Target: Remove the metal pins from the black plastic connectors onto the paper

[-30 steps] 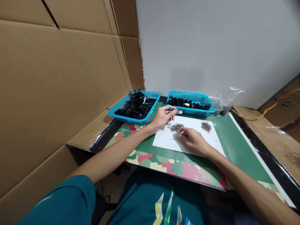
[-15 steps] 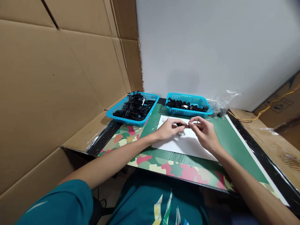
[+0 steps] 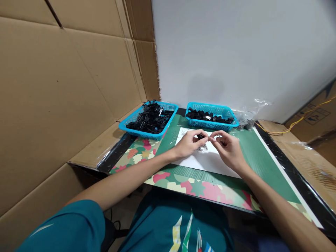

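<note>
Over a white sheet (image 3: 210, 162), my left hand (image 3: 189, 144) is closed on a small black plastic part (image 3: 201, 136), mostly covered by the fingers. My right hand (image 3: 228, 146) meets it from the right, thumb and forefinger pinched at the end of the part. Whatever the right fingertips hold is too small to make out. Below the hands, a pile of tiny metal pieces (image 3: 202, 147) lies on the sheet; more small bits are scattered near its far left corner.
Behind the hands stand two blue baskets, the left basket (image 3: 147, 134) and the right basket (image 3: 210, 125), both holding black plastic parts. A clear plastic bag (image 3: 249, 117) with small pieces lies right of them. Cardboard (image 3: 78, 77) walls the left side; a yellow cable (image 3: 286, 131) runs at right.
Both hands have shifted very slightly left and stay together at the black part. The camera view has tilted a little. The baskets stay put.
</note>
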The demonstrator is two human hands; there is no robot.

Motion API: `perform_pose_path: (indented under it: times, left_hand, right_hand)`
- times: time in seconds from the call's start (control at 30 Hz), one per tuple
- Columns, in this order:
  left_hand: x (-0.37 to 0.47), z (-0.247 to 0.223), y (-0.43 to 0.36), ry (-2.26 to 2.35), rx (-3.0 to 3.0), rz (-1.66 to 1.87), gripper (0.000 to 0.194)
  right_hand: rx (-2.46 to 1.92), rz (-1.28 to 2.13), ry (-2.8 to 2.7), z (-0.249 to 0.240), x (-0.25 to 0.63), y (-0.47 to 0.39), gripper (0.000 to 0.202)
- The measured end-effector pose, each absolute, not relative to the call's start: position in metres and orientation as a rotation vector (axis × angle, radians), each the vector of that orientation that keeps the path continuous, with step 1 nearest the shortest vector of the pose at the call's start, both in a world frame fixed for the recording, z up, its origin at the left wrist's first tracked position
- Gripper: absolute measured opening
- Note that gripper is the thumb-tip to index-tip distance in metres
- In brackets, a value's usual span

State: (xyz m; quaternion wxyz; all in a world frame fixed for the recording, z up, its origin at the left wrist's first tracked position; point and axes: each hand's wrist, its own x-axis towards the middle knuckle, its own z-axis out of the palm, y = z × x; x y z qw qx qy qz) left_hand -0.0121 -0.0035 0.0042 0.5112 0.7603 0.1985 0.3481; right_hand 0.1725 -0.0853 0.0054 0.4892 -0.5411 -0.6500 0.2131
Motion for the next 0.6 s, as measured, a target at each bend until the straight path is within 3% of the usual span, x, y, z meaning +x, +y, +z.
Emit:
perform_pose_path:
  times: [0.6]
  left_hand:
    - [-0.013, 0.001, -0.002, 0.492, 1.998, 0.753, 0.023]
  right_hand:
    - [-1.293, 0.457, -1.691, 0.008, 0.19, -0.083, 0.036]
